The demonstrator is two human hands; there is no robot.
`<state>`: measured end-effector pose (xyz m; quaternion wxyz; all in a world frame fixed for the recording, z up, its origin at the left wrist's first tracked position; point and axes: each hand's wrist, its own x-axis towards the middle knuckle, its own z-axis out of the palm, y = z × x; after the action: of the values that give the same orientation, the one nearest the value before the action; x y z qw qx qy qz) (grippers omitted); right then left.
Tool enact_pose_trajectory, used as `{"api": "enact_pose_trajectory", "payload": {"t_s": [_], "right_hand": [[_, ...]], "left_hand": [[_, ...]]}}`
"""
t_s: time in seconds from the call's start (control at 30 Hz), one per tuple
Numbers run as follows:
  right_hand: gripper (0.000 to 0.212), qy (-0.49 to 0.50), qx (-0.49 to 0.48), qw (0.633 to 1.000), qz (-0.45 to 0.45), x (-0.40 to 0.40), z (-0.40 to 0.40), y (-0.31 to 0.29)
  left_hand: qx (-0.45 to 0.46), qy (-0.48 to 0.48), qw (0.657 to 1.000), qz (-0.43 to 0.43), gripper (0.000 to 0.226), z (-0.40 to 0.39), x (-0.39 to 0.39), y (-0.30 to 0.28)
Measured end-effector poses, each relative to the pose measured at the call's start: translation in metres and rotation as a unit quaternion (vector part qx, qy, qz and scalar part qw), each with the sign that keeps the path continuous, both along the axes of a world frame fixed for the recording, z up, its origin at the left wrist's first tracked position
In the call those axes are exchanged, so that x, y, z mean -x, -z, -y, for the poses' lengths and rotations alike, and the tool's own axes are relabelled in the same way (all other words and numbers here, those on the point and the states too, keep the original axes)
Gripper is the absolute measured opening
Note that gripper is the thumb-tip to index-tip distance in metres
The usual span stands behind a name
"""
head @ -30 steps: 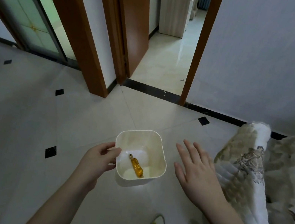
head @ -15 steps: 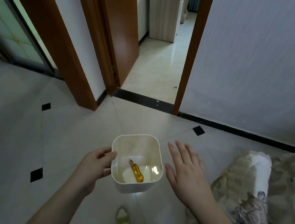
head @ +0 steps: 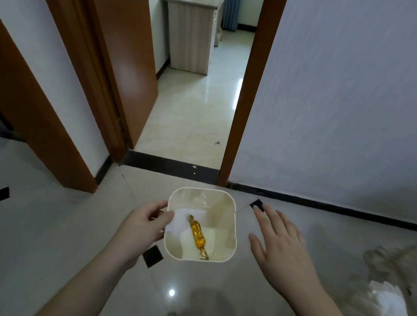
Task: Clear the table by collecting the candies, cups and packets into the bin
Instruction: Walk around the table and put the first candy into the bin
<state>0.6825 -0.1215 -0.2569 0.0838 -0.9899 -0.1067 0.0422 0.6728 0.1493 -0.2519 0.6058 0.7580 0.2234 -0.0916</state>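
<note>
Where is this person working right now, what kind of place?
Most likely a home, in a tiled hallway. An open wooden door leads into a room with a desk, and patterned fabric, perhaps bedding, lies at right. The left hand holds the bin with one candy inside.

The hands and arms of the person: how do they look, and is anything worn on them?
The left hand and right hand are bare: no gloves, rings or watch show. Both forearms are bare to the frame's lower edge, with no sleeves in view. The nails look short and unpainted.
</note>
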Motion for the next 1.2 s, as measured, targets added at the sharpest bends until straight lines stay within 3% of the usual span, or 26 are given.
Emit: {"api": "enact_pose_trajectory", "payload": {"t_s": [0.37, 0.63, 0.93, 1.2], "right_hand": [[0.056, 0.103, 0.001, 0.995, 0.016, -0.075, 0.027, -0.012], [0.056, 0.222, 0.001, 0.975, 0.017, -0.13, 0.118, 0.004], [0.052, 0.268, 0.001, 0.963, 0.023, -0.183, 0.213, 0.002], [0.05, 0.363, 0.033, 0.931, 0.026, -0.199, 0.277, 0.001]], "left_hand": [[0.024, 0.101, 0.994, -0.022, 0.037, 0.036, -0.133, 0.01], [0.028, 0.194, 0.98, -0.046, 0.035, 0.135, -0.224, 0.006], [0.016, 0.286, 0.957, -0.041, 0.038, 0.253, -0.314, -0.005], [0.054, 0.358, 0.93, -0.068, 0.032, 0.343, -0.376, 0.014]]}}
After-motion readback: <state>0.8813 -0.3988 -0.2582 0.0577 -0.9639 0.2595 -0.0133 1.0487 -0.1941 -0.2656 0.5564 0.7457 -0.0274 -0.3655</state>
